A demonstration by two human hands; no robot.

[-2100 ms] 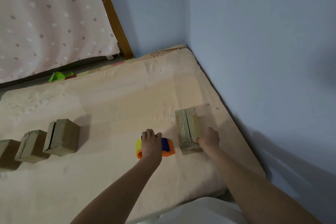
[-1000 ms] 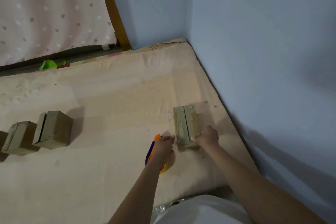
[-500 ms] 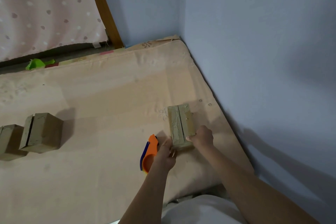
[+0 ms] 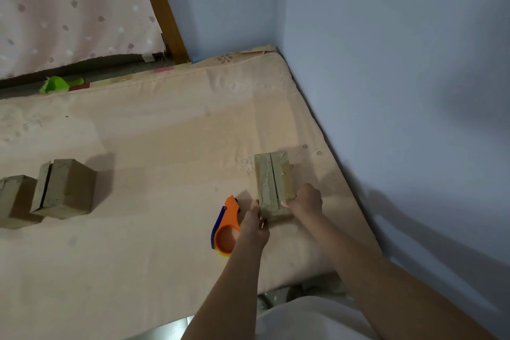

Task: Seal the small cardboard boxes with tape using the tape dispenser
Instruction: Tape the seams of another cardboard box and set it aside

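Peach mattress (image 4: 138, 257) pushed into a blue wall corner, a spotted curtain at the back left.

Right hand (image 4: 305, 200): fingers curled round the near right corner of the cardboard box (image 4: 273, 183), thumb tip on its top face, so it holds the box down. Left hand (image 4: 255, 226): fingers curled at the near left edge of that box, seemingly pinching something small there; whether that is a tape end I cannot tell. The tape dispenser (image 4: 226, 225), orange with a blue side, lies on the mattress just beside the left hand, touching or nearly touching it; the hand is not wrapped round its handle.

The box sits near the right mattress edge, long side running away from the camera, with a centre seam between the flaps still showing as a dark line. Two more small boxes (image 4: 64, 188) stand well apart at far left, one with a visible flap gap. A green scrap (image 4: 59, 84) lies by the curtain.

Handling, as judgement: the box looks light and likely empty, stiff at the corners but with flaps that give under pressure. The soft mattress will let it rock or slide when tape is dragged. Best hold is at the end walls or corners, off the seam. Grip the dispenser by the orange body, with the cutter end leading.
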